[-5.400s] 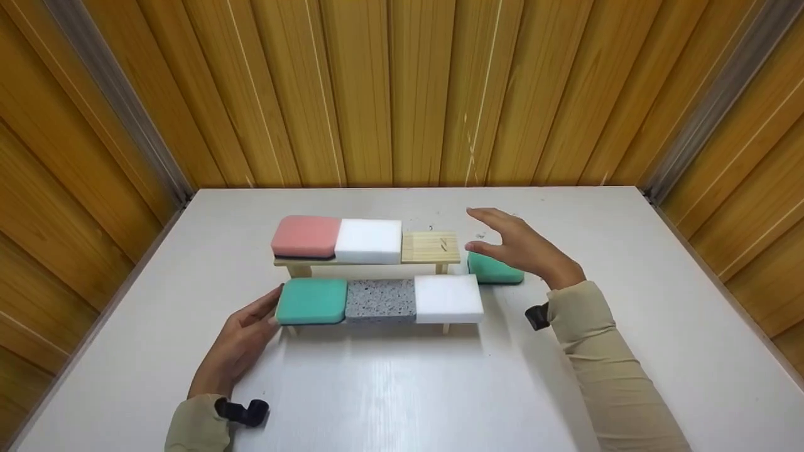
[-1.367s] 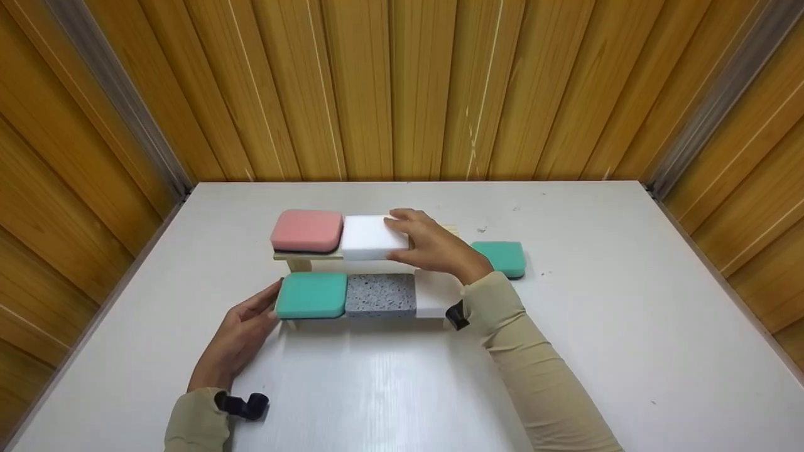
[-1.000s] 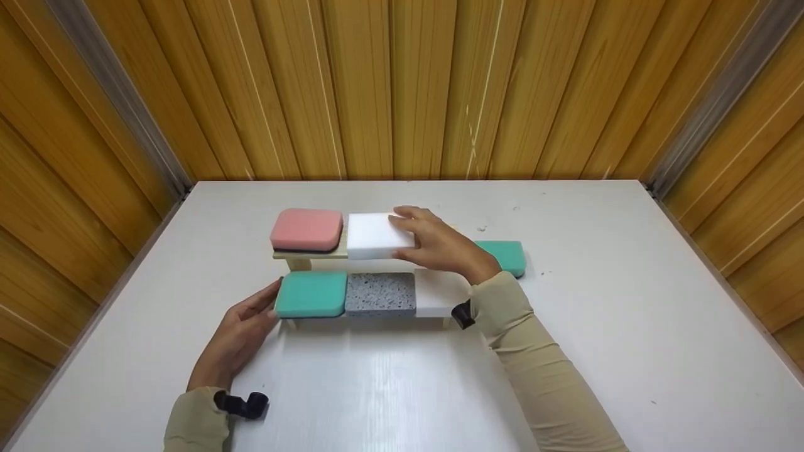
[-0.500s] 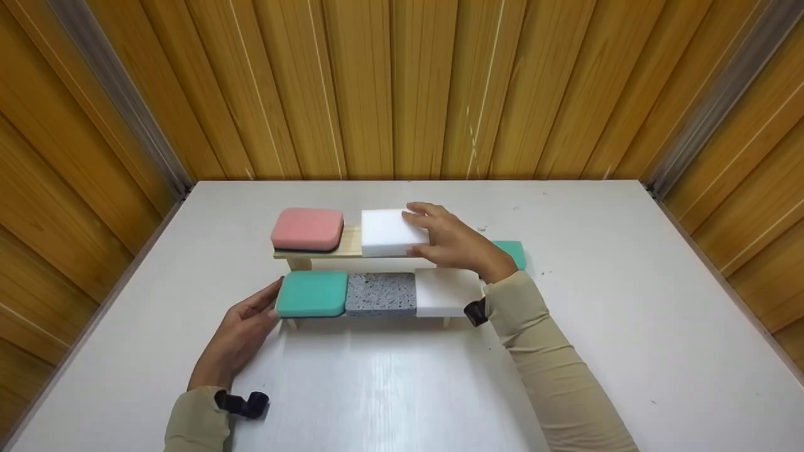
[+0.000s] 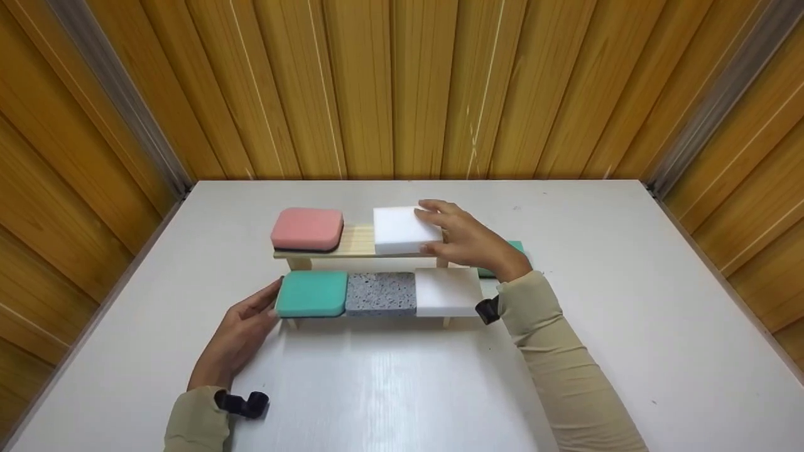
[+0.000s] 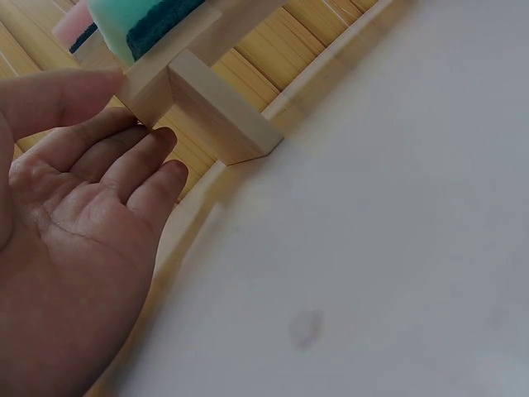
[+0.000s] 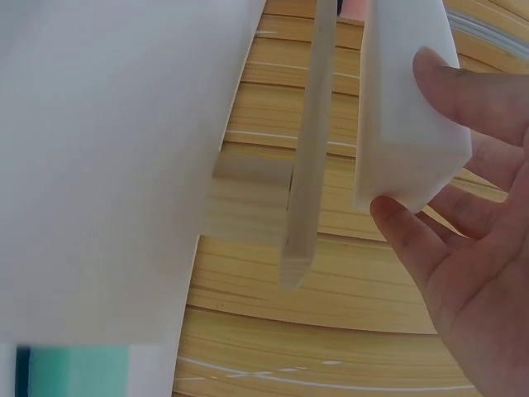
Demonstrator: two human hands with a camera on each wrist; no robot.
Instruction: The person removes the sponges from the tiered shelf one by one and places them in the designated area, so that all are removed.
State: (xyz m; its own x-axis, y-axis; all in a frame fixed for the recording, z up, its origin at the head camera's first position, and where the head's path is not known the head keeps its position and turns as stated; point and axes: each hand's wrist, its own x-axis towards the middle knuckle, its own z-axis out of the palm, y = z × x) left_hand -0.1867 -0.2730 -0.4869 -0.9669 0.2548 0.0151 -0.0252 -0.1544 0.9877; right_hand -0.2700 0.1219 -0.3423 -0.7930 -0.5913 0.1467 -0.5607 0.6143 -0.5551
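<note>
My right hand point(image 5: 471, 238) holds a white sponge point(image 5: 399, 229) between thumb and fingers over the right part of the back wooden stand point(image 5: 358, 240). A gap shows between sponge and board in the right wrist view. At that stand's left end lies a pink sponge point(image 5: 308, 229) with a dark underside. The front wooden stand point(image 6: 219, 116) carries a green sponge point(image 5: 312, 294), a speckled grey block point(image 5: 380, 294) and a second white sponge point(image 5: 446, 292), side by side. My left hand point(image 5: 242, 333) pinches this stand's left end between thumb and index finger, beside the green sponge.
Another green sponge point(image 5: 516, 245) lies on the white table point(image 5: 377, 389) right of the stands, partly hidden behind my right hand. Wood-patterned panels point(image 5: 402, 88) rise behind the table and at both sides.
My right hand has come in from the right, taken hold of the back white sponge and shifted it rightward from the pink one, baring wood between them. My left hand has stayed put.
</note>
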